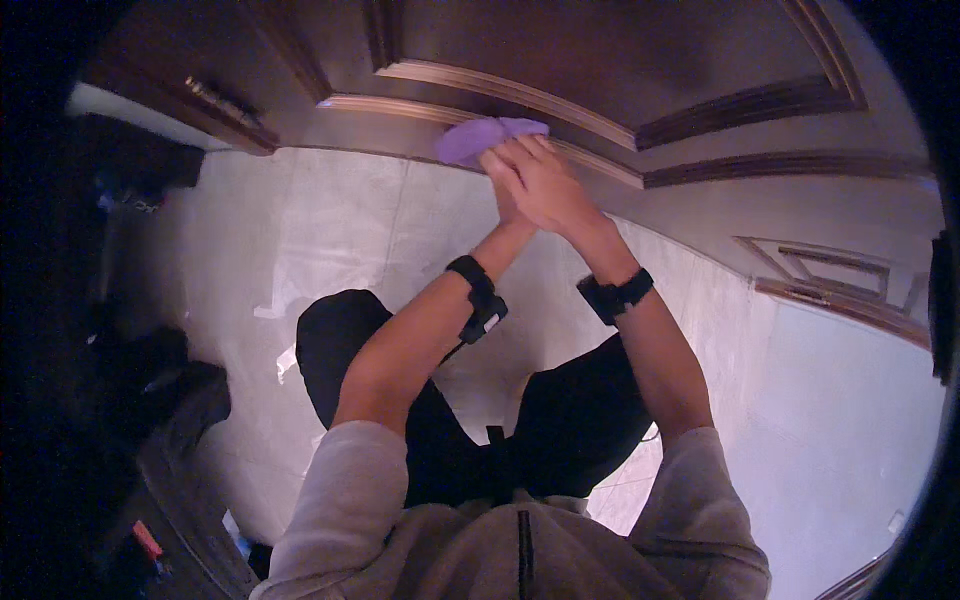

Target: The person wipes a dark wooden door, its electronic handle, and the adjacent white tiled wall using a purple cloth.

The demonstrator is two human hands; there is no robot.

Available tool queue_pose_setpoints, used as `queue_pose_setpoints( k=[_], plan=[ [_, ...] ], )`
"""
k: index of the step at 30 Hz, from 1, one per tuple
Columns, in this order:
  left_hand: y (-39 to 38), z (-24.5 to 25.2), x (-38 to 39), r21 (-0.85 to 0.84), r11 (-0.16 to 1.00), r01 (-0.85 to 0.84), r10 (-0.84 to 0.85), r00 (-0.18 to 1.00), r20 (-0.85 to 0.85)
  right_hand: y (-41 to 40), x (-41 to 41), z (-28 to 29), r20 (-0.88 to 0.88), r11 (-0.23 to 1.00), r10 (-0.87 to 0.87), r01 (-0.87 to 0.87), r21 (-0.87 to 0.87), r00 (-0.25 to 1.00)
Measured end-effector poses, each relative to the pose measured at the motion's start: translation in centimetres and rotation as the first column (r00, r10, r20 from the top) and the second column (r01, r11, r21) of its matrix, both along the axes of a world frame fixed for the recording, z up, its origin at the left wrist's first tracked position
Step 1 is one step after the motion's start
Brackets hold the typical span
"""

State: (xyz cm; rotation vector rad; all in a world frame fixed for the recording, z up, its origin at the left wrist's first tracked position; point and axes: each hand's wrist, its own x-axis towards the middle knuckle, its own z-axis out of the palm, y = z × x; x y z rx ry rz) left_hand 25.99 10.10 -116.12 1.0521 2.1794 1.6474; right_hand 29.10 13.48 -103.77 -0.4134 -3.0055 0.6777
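Observation:
A purple cloth (480,140) is pressed against the lower edge of a dark wooden door (517,45) with raised panel moulding. My right hand (549,186) lies over my left, its fingertips on the cloth. Beneath it, my left hand (507,201) also meets the cloth, though its fingers are mostly hidden. Both forearms reach forward and cross closely at the wrists. A black strap with a small device (480,304) circles my left forearm, and another black strap device (611,296) is on my right.
Pale tiled floor (345,202) runs below the door and between my bent knees (341,337). A metal door handle (221,101) is at upper left. Dark, indistinct items and a grey fabric (187,450) lie on the left. Another panelled door (832,266) stands at right.

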Motion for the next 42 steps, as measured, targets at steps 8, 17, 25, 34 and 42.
queue_pose_setpoints(
  k=[8,17,25,34,42],
  plan=[
    [1.4,2.8,7.0,-0.125,0.94,0.317,-0.325,0.945,-0.048,2.5,10.8,-2.2,-0.112,0.91,-0.366,0.381,0.167,0.924],
    [0.9,4.1,6.7,-0.075,0.946,0.314,-0.323,0.929,-0.179,2.2,10.0,0.7,-0.187,0.896,-0.278,0.324,0.304,0.942],
    [-2.9,8.2,-0.6,0.019,0.986,-0.165,0.157,0.89,-0.428,-1.0,0.9,0.6,-0.354,0.966,-0.061,0.145,0.216,0.933],
    [-7.1,4.1,-12.7,0.014,0.92,-0.392,0.359,0.826,-0.434,-4.5,-10.6,-0.3,-0.325,0.989,0.146,-0.133,0.063,0.934],
    [-7.0,5.5,-9.4,-0.118,0.933,-0.34,0.215,0.79,-0.574,-3.6,-5.5,-3.2,-0.311,0.993,-0.104,0.08,-0.088,0.945]
  ],
)
